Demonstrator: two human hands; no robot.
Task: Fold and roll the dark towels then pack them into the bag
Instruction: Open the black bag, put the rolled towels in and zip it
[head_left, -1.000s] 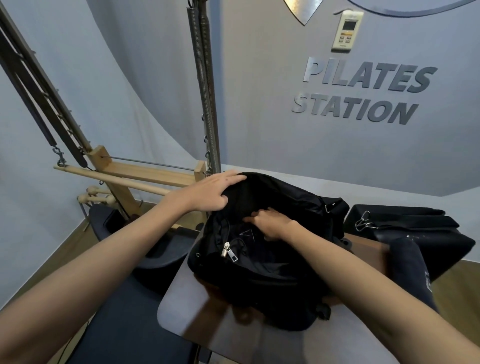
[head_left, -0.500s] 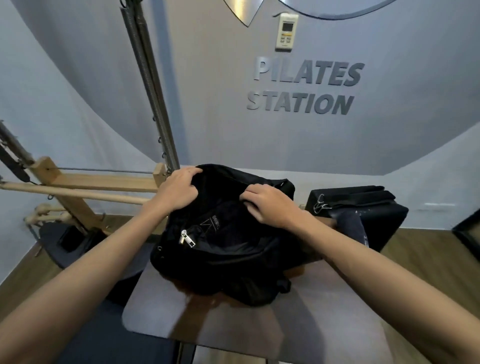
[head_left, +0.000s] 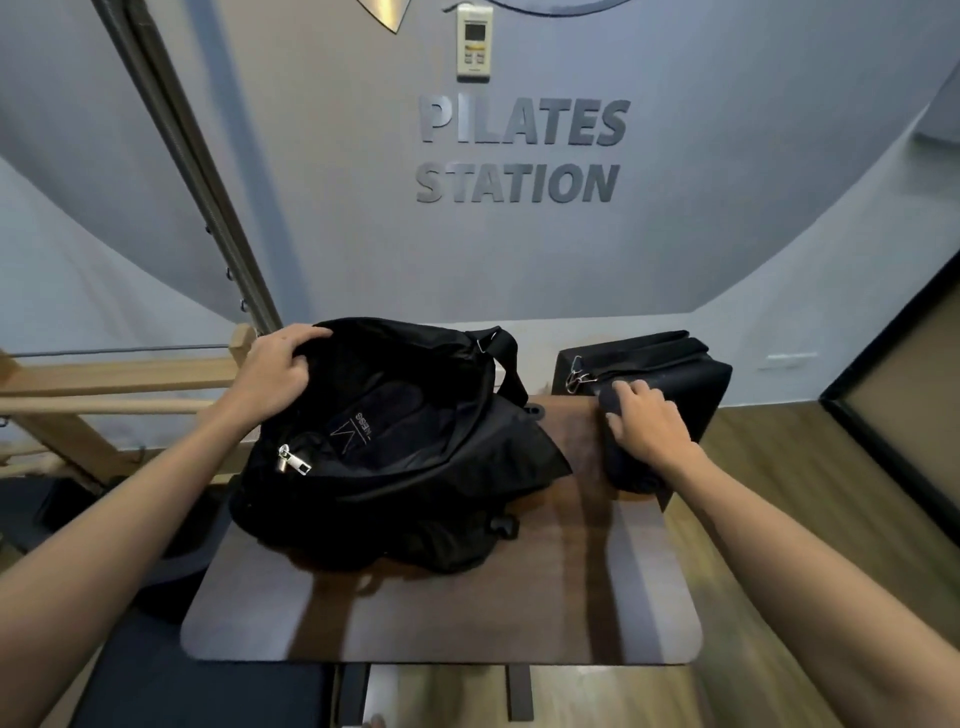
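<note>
Head view: a person's two bare arms reach over a table (head_left: 441, 623) toward a wall.
Bag: a black bag (head_left: 395, 467) lies on the table's left half, its mouth gaping upward; a silver zipper pull (head_left: 291, 460) hangs at the near left edge of the opening.
Inside the bag: dark rolled cloth with a pale printed logo (head_left: 353, 428) shows in the opening; how many towels lie there cannot be told.
Left hand (head_left: 275, 371): fingers curled over the bag's far left rim, gripping the fabric and holding the mouth wide.
Right hand (head_left: 647, 421): palm down on a rolled dark towel (head_left: 631, 467), fingers bent over its top and far end, clasping it.
Towel: it lies at the table's right edge, well apart from the bag, end pointing toward the camera.
Case: a black box-shaped case (head_left: 675, 371) stands just behind the towel, a metal clip (head_left: 574, 379) at its left corner.
Wall: grey letters reading PILATES STATION (head_left: 519, 156), with a white controller (head_left: 474, 44) mounted above.
Left side: a wooden frame (head_left: 104, 379) and a slanting metal pole (head_left: 208, 182).
</note>
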